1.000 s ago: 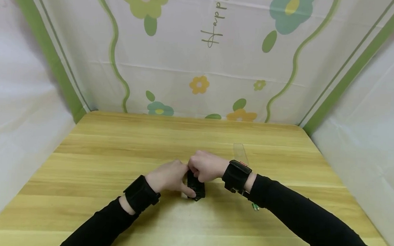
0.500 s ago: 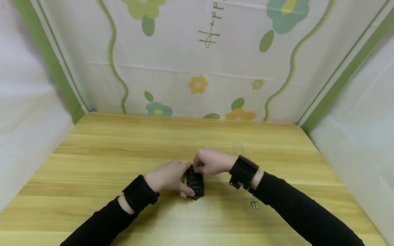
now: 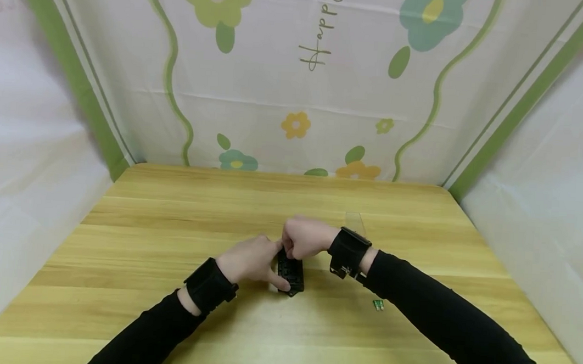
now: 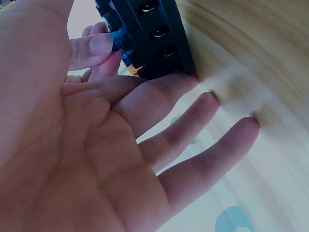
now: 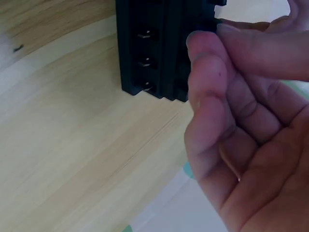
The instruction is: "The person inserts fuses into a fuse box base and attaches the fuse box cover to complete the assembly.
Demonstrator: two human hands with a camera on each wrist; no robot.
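Observation:
A black fuse box point(image 3: 292, 274) stands on the table between my hands, with a row of metal terminals along its side in both wrist views. My left hand point(image 3: 251, 259) grips it, thumb at the near end and fingers at the far end. Over its far part, my right hand point(image 3: 306, 238) pinches a small blue blade fuse point(image 4: 116, 39) between thumb and curled fingers, against the box. How deep that fuse sits cannot be told. An orange fuse point(image 4: 134, 71) shows beside it in the left wrist view. In the right wrist view the right fingertips hide the blue fuse.
Small green fuses point(image 3: 378, 305) lie on the wooden table point(image 3: 205, 320) beside the right forearm. A clear plastic cover point(image 3: 354, 222) lies behind the right wrist, partly hidden. A flowered cloth point(image 3: 256, 92) hangs at the back, with white cloth at both sides.
My right hand rose slightly to the right, then came back left over the far end of the fuse box. The green fuses came into fuller view. My left hand kept its hold.

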